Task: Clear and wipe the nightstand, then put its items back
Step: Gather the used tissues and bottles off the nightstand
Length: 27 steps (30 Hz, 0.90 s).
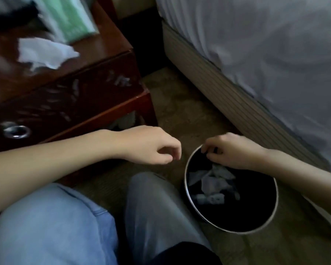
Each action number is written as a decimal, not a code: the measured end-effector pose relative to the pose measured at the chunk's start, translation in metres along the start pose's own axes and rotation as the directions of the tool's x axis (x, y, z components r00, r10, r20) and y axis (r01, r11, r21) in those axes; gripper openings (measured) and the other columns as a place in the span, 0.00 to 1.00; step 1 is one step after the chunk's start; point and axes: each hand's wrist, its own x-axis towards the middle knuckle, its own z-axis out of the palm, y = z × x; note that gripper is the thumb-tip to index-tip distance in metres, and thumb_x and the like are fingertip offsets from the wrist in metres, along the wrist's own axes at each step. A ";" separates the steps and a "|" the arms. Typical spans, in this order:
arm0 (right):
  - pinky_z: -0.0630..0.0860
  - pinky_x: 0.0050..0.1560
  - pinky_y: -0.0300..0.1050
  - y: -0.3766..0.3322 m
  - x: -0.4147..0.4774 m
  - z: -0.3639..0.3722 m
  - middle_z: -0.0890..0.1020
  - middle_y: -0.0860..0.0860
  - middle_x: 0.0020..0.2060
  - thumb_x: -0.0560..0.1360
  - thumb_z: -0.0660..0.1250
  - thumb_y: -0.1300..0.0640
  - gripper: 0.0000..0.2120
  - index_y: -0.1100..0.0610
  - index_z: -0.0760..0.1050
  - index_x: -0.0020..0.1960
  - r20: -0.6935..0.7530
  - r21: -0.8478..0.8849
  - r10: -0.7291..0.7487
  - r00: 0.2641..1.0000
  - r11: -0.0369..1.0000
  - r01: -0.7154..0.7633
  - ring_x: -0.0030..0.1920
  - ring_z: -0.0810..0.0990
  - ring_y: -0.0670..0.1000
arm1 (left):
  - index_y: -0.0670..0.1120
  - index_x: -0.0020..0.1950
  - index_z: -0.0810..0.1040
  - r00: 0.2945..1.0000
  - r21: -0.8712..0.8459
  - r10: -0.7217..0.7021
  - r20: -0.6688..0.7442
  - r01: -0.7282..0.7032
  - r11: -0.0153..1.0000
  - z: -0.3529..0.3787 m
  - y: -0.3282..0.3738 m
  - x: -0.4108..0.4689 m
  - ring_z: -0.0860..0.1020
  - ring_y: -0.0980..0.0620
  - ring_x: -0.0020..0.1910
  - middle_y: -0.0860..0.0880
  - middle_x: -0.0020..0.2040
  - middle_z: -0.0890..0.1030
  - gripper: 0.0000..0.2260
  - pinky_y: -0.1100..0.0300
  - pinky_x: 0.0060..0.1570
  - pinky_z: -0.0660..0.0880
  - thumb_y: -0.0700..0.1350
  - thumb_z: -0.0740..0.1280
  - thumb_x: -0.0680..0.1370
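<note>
Knees (46, 217) are bent beside bin (275, 197); its rim is pinched by right hand (235, 152), left hand (153, 148) loose, empty. Tugged, rubbish (212, 180) could be spilled.

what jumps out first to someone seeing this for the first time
The round dark bin on the carpet beside the bed, with crumpled tissues inside and the right hand curled at its far rim. The left hand hangs loosely beside it, holding nothing. Then the white tissue and green packet lying on the dark wooden nightstand at upper left.

A bedroom: bed (256, 54) beside wooden nightstand (69, 88) on carpet (180, 104).
</note>
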 end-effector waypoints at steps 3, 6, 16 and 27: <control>0.72 0.42 0.43 -0.041 0.019 -0.028 0.79 0.44 0.46 0.75 0.62 0.53 0.06 0.46 0.75 0.51 -0.291 -0.068 -0.184 0.939 0.983 0.171 0.50 0.78 0.48 | 0.59 0.55 0.77 0.981 0.061 -0.113 -0.156 0.124 0.990 -0.025 -0.018 -0.043 0.76 0.63 0.46 0.61 0.51 0.81 0.08 0.61 0.48 0.72 0.50 0.62 0.77; 0.78 0.41 0.51 -0.083 0.046 -0.057 0.81 0.47 0.46 0.74 0.64 0.57 0.07 0.50 0.77 0.51 -0.457 -0.101 -0.363 0.812 0.928 0.358 0.50 0.79 0.54 | 0.60 0.53 0.77 0.911 0.067 -0.221 -0.348 0.259 0.964 -0.049 -0.036 -0.093 0.75 0.64 0.44 0.61 0.49 0.81 0.09 0.59 0.44 0.73 0.53 0.60 0.76; 0.74 0.39 0.49 -0.224 0.134 -0.123 0.80 0.54 0.43 0.72 0.62 0.57 0.10 0.57 0.79 0.50 -0.643 -0.380 -0.634 0.431 0.752 0.538 0.45 0.75 0.59 | 0.54 0.55 0.78 0.598 0.175 -0.343 -0.725 0.641 0.747 -0.070 -0.097 -0.251 0.78 0.51 0.53 0.56 0.51 0.82 0.21 0.58 0.39 0.70 0.59 0.52 0.71; 0.58 0.69 0.57 -0.289 0.218 -0.124 0.58 0.52 0.74 0.76 0.58 0.39 0.32 0.44 0.49 0.75 -0.208 -0.204 -0.421 0.883 0.901 0.382 0.71 0.56 0.63 | 0.60 0.76 0.55 0.479 0.041 -0.699 -0.531 0.839 0.543 -0.073 -0.196 -0.282 0.45 0.45 0.77 0.48 0.79 0.45 0.26 0.41 0.69 0.60 0.59 0.58 0.78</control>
